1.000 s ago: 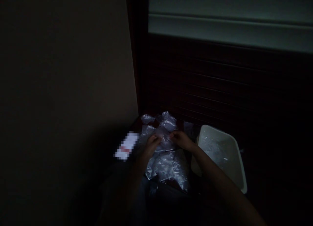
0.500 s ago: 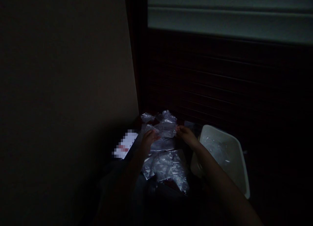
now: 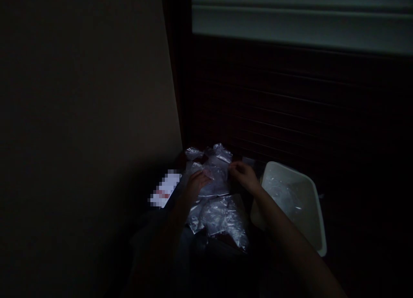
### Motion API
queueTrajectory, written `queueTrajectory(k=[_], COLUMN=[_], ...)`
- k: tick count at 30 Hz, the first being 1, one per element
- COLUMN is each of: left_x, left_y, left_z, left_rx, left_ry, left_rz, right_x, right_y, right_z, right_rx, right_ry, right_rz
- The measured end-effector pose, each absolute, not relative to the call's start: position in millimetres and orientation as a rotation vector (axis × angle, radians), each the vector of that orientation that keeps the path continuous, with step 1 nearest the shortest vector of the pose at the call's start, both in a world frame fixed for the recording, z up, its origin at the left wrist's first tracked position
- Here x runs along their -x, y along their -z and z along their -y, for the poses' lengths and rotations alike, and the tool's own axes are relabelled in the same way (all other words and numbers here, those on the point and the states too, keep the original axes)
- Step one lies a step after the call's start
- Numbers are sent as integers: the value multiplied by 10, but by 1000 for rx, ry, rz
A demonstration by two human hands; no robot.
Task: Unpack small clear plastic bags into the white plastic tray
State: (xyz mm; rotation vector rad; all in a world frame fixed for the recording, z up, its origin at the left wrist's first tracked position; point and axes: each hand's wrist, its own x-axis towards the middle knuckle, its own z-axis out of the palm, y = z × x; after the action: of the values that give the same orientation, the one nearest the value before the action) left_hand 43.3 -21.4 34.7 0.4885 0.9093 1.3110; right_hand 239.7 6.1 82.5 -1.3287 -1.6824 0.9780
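Note:
In dim light, a clear plastic bag (image 3: 220, 174) stretches between my two hands. My left hand (image 3: 196, 182) is closed at its left side, thumb and fingers pinching the film. At the bag's right edge, the bent fingers of my right hand (image 3: 241, 173) are pinched together on it. More crumpled clear plastic bags (image 3: 217, 216) lie just below my hands, and small bunched plastic pieces (image 3: 222, 153) lie beyond them. Darkness hides the finer detail of the fingertips.
To the right stands a white plastic bin (image 3: 309, 203) with clear plastic inside. A bright phone-like rectangle (image 3: 166, 189), partly pixelated, is at the left. A plain wall (image 3: 90, 96) rises on the left, and a dark slatted panel (image 3: 290, 104) stands behind.
The bag between my hands has shifted and hangs looser, its near part spread lower. My right hand has moved slightly up and left. The whole view has shifted a little.

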Motion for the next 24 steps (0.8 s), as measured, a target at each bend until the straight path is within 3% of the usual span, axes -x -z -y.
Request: queueTrajectory(k=[8,13,18,24], left_x=[-494,-511,-448,-343], left_y=[-308,-325,-337,-381], left_z=[328,325,241,171], left_rx=[-566,-663,-629,-902], left_ry=[-1193,-1102,-1236,-1530], left_rz=[-770,-728,-742,-1335], right_x=[-2325,-2364,-2387,-2408], right_y=[-805,-798,-880,-999], right_z=[4,-34,-56,-32], right_rx=[1244,1232,1279,1265], right_ry=[-1236,-1160,-1086,-1167], right_rz=[1847,1872,1594,1264])
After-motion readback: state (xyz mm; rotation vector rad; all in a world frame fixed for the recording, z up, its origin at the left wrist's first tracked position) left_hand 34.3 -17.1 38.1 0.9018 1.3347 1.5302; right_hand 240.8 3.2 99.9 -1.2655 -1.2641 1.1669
